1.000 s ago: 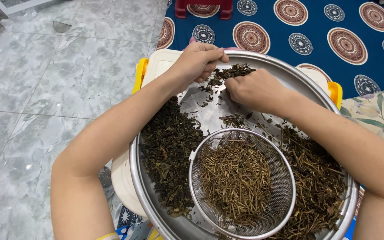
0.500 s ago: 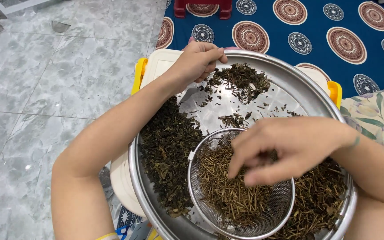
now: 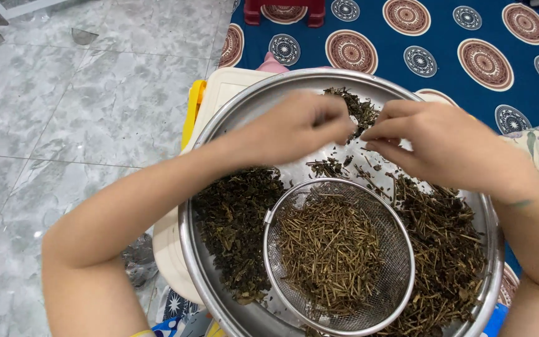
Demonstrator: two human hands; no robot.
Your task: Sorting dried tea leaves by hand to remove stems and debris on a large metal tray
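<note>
— Left hand, can you see what it holds?

— Not fully. Its fingers are bent and pinched together at the tips, narrow, over the far part of the big steel basin. Dark dried leaves are just at the fingertips, but whether a piece is really gripped between them I cannot tell, because the hand is a little blurred.

— And what lies below the left forearm?

— A heap of dark crumbled leaves on the left side of the basin. The forearm crosses over the rim, and the elbow is cut off at the bottom edge. Under the basin there is a cream plastic box with a yellow handle; most of it is hidden.

— In the middle?

— A round wire sieve sits inside the basin, filled with brownish stems. Its lower rim is almost cut by the frame.

— The right hand?

— It faces the left one, fingertips nearly touching it, also closed to a narrow pinch near the same small pile. Under its wrist lies a heap of mixed stems and leaves. The right arm leaves the frame at the right edge.
</note>
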